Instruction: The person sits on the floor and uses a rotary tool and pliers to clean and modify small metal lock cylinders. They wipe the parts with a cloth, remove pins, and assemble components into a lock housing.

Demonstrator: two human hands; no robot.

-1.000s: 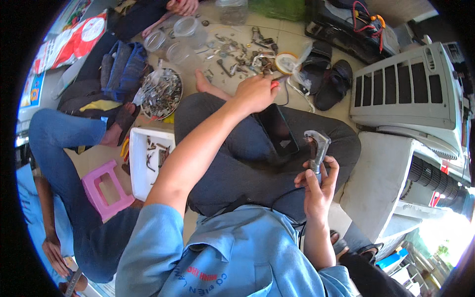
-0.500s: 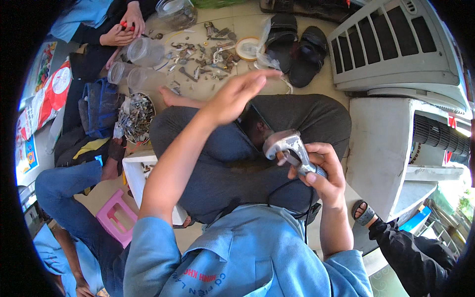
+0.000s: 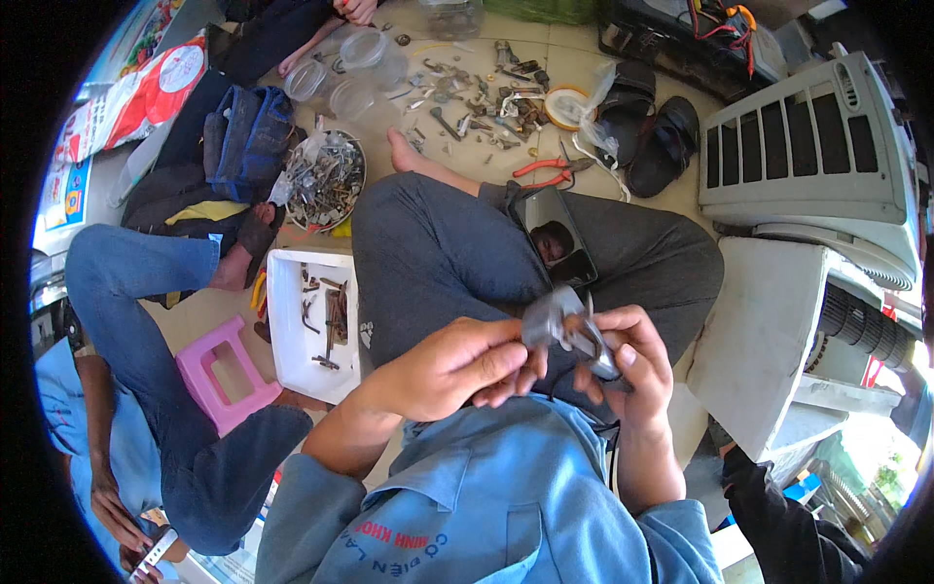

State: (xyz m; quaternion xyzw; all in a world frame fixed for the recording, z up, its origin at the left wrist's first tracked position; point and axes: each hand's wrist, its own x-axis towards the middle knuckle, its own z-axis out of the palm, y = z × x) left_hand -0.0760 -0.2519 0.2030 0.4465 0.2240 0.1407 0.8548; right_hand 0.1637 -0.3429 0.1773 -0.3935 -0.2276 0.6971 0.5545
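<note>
Left hand (image 3: 452, 365), fingers curled, pinches grey metal tool (image 3: 553, 313) at its 9 o'clock side; right hand (image 3: 642, 375), fingers bent, half-closed around its 4 o'clock end.

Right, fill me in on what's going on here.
A person seated on the floor holds a grey metal tool in the right hand, over the lap. The left hand is up against the tool's other end; whether it grips is hard to tell. A dark phone lies on the lap, and red-handled pliers lie on the floor beyond. Small metal parts sit in a white tray to the left, with more scattered ahead on the tiles.
</note>
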